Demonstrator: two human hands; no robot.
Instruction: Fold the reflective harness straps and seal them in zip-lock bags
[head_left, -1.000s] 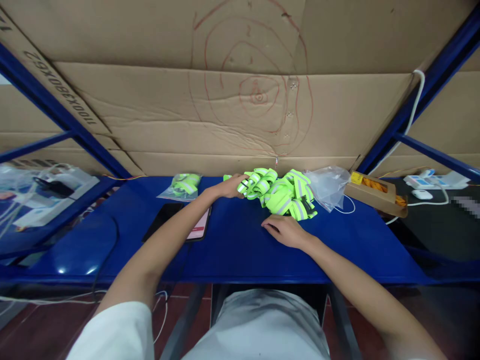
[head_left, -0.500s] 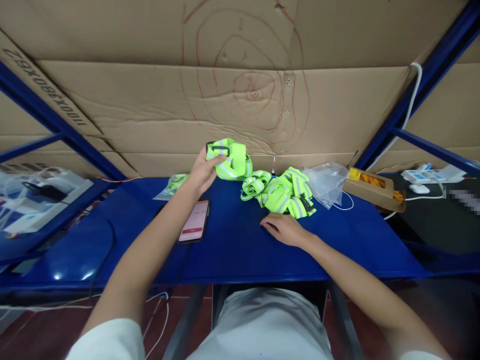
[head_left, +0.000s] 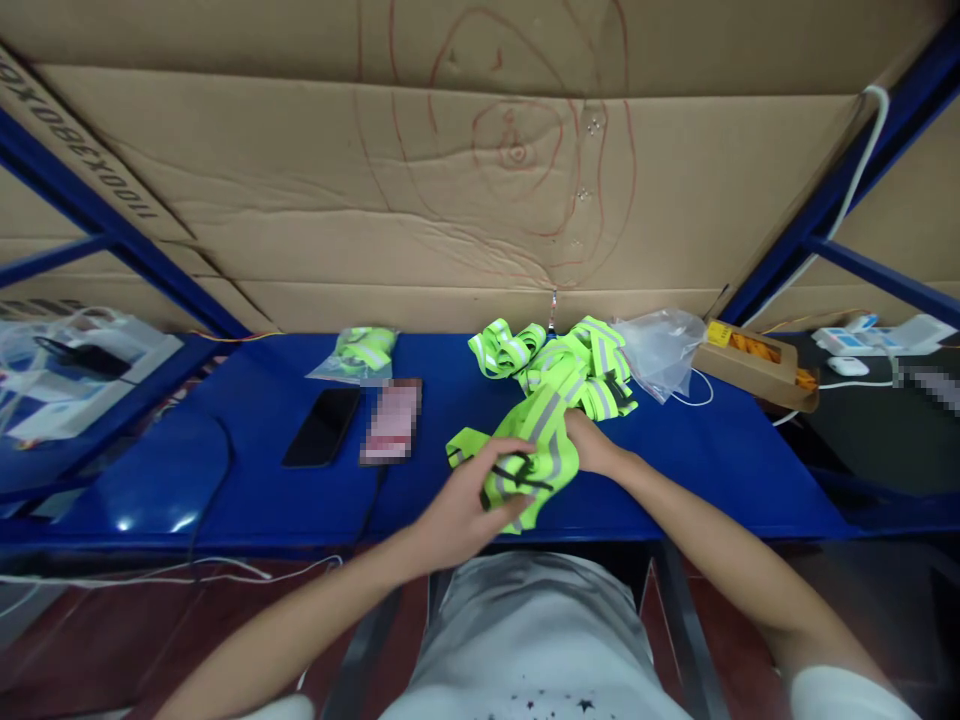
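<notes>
A neon-green reflective strap (head_left: 536, 450) with grey stripes and a black buckle lies bunched near the front edge of the blue table (head_left: 247, 470). My left hand (head_left: 461, 505) grips its near end, fingers closed by the buckle. My right hand (head_left: 592, 445) holds the strap's far side, its fingers partly hidden under the fabric. Behind them lies a pile of the same green straps (head_left: 570, 365).
A clear bag holding a green strap (head_left: 360, 355) lies at the back left. A black phone (head_left: 322, 427) and a second phone (head_left: 391, 435) lie left of my hands. An empty plastic bag (head_left: 660, 350) and an open cardboard box (head_left: 757, 365) sit right.
My left hand lifted one strap off the pile, swung it up to the left, then brought it down to the table's front. My right hand left the tabletop and took hold of it.
</notes>
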